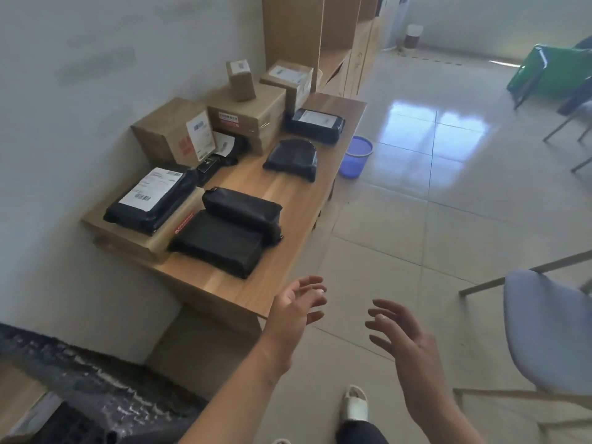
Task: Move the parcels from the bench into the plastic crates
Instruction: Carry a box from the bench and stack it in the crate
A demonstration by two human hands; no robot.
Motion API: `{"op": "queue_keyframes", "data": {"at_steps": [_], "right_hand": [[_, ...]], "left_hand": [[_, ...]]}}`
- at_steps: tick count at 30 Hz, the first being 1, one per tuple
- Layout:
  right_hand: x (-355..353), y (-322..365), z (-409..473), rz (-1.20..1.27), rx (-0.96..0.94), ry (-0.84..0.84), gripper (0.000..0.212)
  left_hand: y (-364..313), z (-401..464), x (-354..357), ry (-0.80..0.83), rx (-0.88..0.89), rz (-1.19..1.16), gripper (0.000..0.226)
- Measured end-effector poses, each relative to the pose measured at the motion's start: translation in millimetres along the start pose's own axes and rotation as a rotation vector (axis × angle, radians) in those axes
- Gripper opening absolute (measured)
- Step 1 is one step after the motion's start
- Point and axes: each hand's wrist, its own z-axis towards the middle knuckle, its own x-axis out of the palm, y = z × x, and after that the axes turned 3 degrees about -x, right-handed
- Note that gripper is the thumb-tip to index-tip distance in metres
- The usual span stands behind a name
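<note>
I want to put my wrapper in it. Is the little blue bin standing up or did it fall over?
Standing up. The blue bin sits on the floor beside the bench, its open mouth facing upward.

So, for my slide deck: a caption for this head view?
Both empty hands, left and right, reach toward black plastic-wrapped parcels on the long wooden bench.

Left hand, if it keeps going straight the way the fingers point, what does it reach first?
Probably nothing on the bench: the left hand points up-right past the bench corner, over bare floor tiles. The blue bin lies roughly along that line, though depth is unclear.
</note>
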Motion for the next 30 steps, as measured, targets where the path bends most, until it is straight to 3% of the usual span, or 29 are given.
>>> {"op": "queue_keyframes", "data": {"at_steps": [7,16,22,30], "right_hand": [[-15.1,23.8,139.2,0.053,0.041,0.045,0.018],[-5.9,70.7,301.0,0.052,0.121,0.252,0.019],[53.8,96.0,368.2,-0.004,0.135,0.431,0.018],[183.6,155.7,450.0,-0.223,-0.031,0.675,0.018]], "left_hand": [[-32.0,94.9,56.6,-0.094,-0.024,0.039,0.017],[-106.6,173.5,89.8,-0.332,0.042,-0.05,0.02],[-146.7,201.3,40.8,-0.61,0.092,-0.099,0.02],[-222.3,293.7,-89.6,-0.913,0.182,-0.126,0.02]]}}
